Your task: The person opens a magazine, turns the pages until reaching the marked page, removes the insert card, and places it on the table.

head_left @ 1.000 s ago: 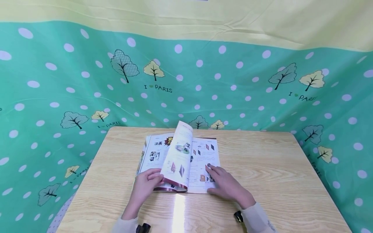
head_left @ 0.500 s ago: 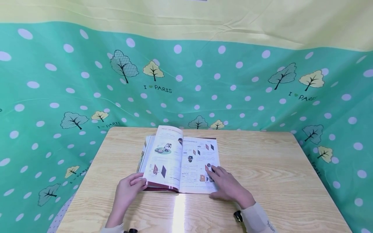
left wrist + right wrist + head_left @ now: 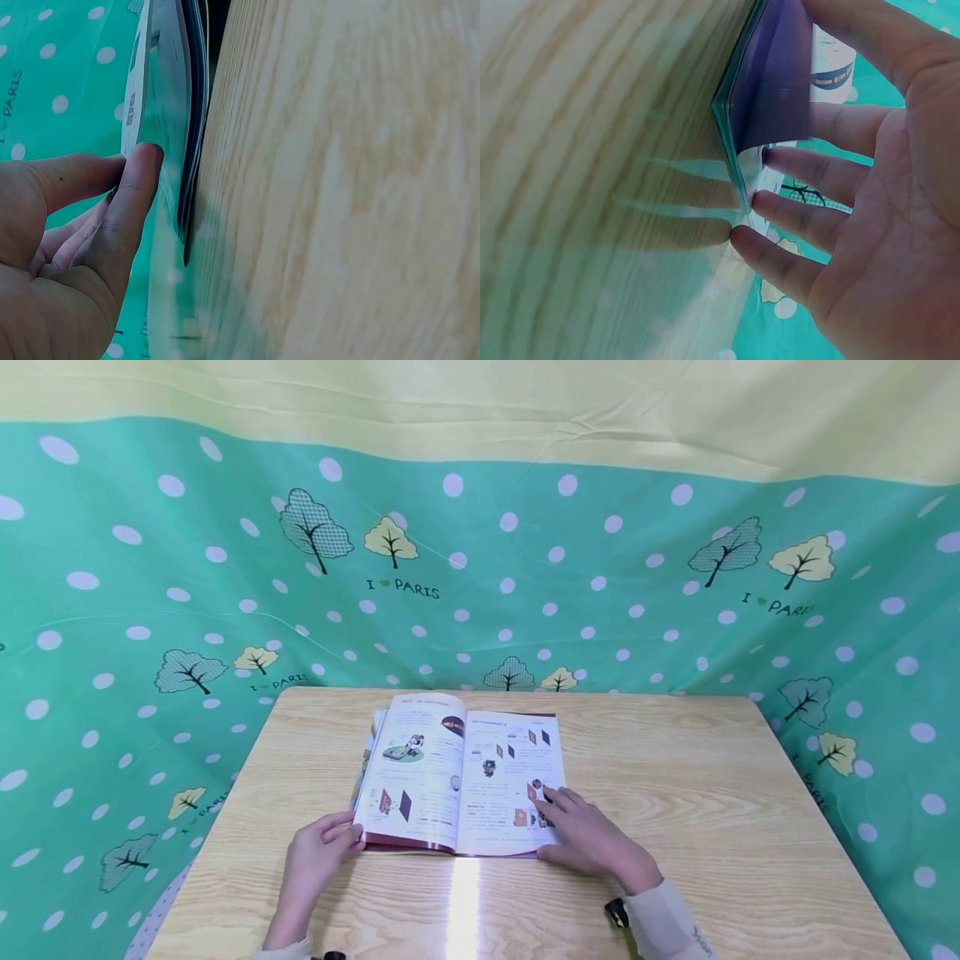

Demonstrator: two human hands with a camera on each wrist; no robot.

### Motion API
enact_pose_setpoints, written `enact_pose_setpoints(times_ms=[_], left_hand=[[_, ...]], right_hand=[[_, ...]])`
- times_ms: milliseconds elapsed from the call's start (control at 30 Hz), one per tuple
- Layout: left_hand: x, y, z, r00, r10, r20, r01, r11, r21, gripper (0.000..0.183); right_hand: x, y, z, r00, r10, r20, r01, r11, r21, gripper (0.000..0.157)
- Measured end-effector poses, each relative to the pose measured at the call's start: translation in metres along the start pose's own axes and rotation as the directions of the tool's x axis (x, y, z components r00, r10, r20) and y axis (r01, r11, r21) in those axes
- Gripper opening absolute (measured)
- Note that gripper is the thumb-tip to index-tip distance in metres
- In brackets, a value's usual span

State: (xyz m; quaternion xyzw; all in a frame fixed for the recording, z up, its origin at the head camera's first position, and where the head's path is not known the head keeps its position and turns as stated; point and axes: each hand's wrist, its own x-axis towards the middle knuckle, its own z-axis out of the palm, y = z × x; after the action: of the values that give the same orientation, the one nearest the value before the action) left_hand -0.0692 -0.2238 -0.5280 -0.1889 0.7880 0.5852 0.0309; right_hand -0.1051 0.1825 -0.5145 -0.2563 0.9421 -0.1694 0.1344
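Observation:
A magazine (image 3: 502,793) lies spread on the table, its pages printed with text and small cartoon pictures. At its lower left corner my left hand (image 3: 315,856) pinches a page (image 3: 420,768) between thumb and forefinger. In the left wrist view that page edge stands a little apart from the stack under it, with the thumb (image 3: 133,191) on the near side. My right hand (image 3: 588,839) rests on the lower right of the other page, fingers loosely spread. The right wrist view shows its fingertips along the magazine's edge (image 3: 731,142) and its thumb at the page corner.
The light wooden table (image 3: 675,777) reaches out on both sides of the magazine, with a bright light streak at its front. Behind and beside it hangs a green polka-dot curtain (image 3: 420,643) with printed trees. Dark wrist devices (image 3: 617,913) show at the sleeves.
My left hand has carried the page from upright near the spine over to the left, where it now lies nearly flat. The right hand has stayed in place.

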Motion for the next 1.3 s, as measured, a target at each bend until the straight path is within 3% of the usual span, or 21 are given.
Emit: enact_pose_setpoints(times_ms=[167,367,533,700,833,967,1167,1300], left_hand=[[-0.001,-0.002,-0.002,1.0,-0.029,-0.002,0.029,1.0,0.007,0.038],[-0.002,-0.005,-0.005,0.999,-0.044,-0.004,0.044,0.999,0.025,0.037],[-0.002,-0.005,-0.006,0.999,-0.046,-0.009,0.047,0.998,0.036,0.037],[-0.003,-0.006,-0.008,0.999,-0.039,-0.009,0.039,0.998,0.047,0.038],[-0.004,-0.006,-0.01,1.0,-0.011,-0.025,0.015,0.988,0.154,0.04],[-0.005,-0.006,-0.012,0.999,-0.006,-0.044,0.017,0.967,0.255,0.048],[-0.007,0.002,-0.009,0.998,0.018,-0.058,-0.004,0.973,0.231,0.051],[-0.012,0.013,-0.003,0.998,0.053,-0.035,-0.047,0.987,0.155,0.051]], right_hand=[[-0.002,0.007,0.001,1.0,-0.013,-0.023,0.014,0.999,0.045,0.06],[-0.004,0.016,0.001,0.992,-0.021,-0.123,0.034,0.993,0.11,0.05],[-0.005,0.02,0.001,0.976,0.019,-0.219,0.007,0.993,0.117,0.051],[-0.005,0.021,0.001,0.951,0.117,-0.285,-0.09,0.99,0.107,0.061],[-0.005,0.02,0.001,0.937,0.192,-0.293,-0.17,0.981,0.098,0.069],[-0.005,0.019,0.0,0.938,0.199,-0.285,-0.186,0.98,0.075,0.07],[-0.003,0.017,0.001,0.938,0.159,-0.307,-0.141,0.987,0.081,0.066],[-0.002,0.016,0.003,0.931,0.136,-0.339,-0.116,0.99,0.08,0.062]])
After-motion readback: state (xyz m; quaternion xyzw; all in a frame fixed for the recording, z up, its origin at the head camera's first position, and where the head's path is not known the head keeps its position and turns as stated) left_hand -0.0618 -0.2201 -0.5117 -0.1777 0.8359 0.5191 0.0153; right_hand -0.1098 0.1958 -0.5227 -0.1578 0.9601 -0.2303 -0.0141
